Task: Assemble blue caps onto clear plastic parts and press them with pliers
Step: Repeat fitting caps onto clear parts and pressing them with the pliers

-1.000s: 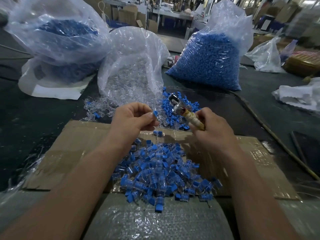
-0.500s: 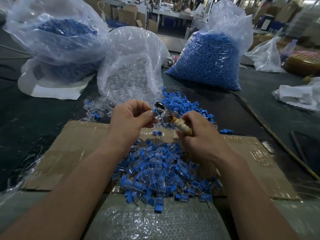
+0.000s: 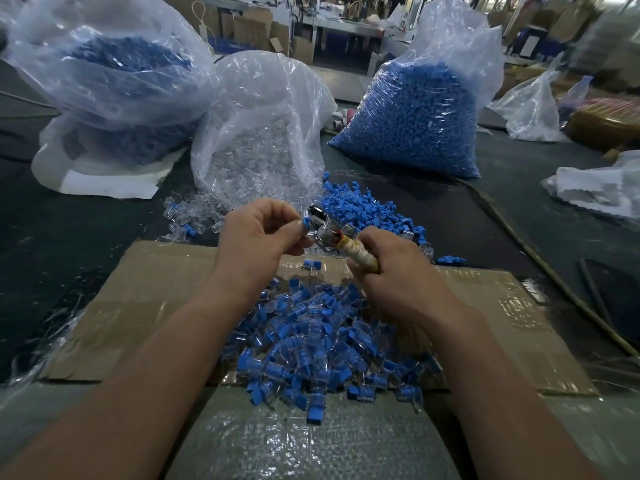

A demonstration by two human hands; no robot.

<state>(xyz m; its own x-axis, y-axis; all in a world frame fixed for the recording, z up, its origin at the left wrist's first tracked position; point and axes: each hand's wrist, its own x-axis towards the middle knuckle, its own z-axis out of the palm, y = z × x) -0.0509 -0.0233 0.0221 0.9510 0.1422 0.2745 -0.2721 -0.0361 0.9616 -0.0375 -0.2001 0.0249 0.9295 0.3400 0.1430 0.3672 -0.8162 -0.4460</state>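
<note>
Left fingers (image 3: pixel 292 233): curled; the thumb and forefinger of the left hand (image 3: pixel 259 237) pinch a small blue cap (image 3: pixel 305 222) at their tips. Whether a clear part sits under it cannot be told.
Right fingers (image 3: pixel 362 277): wrapped tight round the pale, wound handle of the pliers (image 3: pixel 334 233); the right hand (image 3: pixel 394 275) holds them tilted up and to the left.
Tool head: shiny metal, just beside the cap and seemingly touching it; how far the jaws stand apart is too blurred to tell.
Hands: raised close together above the far edge of the cardboard (image 3: pixel 156 299), near the middle of the view.
Pile (image 3: pixel 322 341): capped clear pieces heaped on the cardboard between the forearms, spilling onto the bubble wrap (image 3: pixel 311 445) nearest the person.
Loose caps (image 3: pixel 363 209): a blue heap on the dark table (image 3: pixel 69 244) just beyond the hands.
Clear parts (image 3: pixel 194 216): scattered on the table left of that heap, below the clear bag (image 3: pixel 256 133).
Bags: right bag (image 3: pixel 415 116) and left bag (image 3: pixel 114 81) both hold blue pieces; the clear bag stands between them.
</note>
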